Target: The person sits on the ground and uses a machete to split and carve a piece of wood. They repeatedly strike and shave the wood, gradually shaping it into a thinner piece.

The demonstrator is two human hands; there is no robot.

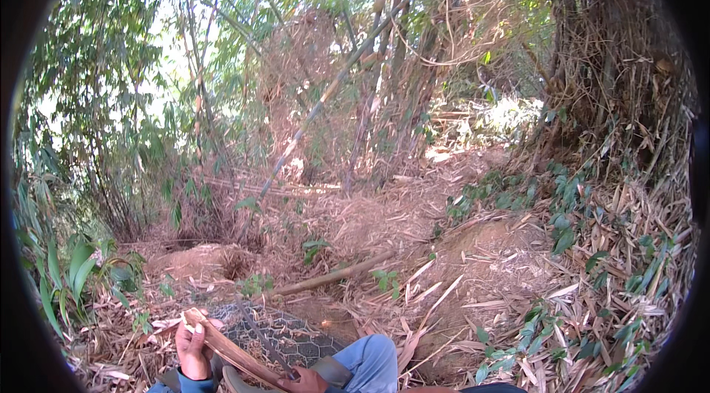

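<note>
Near the lower edge, my left hand point(194, 351) is closed round the upper end of a split length of brown wood or bamboo point(235, 351). It slants down to the right across my lap. My right hand point(307, 381) is closed on the lower end of a long, thin dark blade, which looks like a machete point(260, 335). The blade points up and to the left, just right of the wood. Its handle is mostly hidden by my fingers. My bent knee in blue trousers point(373, 360) is beside the right hand.
Hexagonal wire mesh point(292, 330) lies on the ground just beyond my hands. A bamboo pole point(333, 277) rests behind it. Dry leaves cover a sloping dirt mound point(488, 260) at right. A leaning bamboo stem point(318, 104) and dense clumps stand farther off.
</note>
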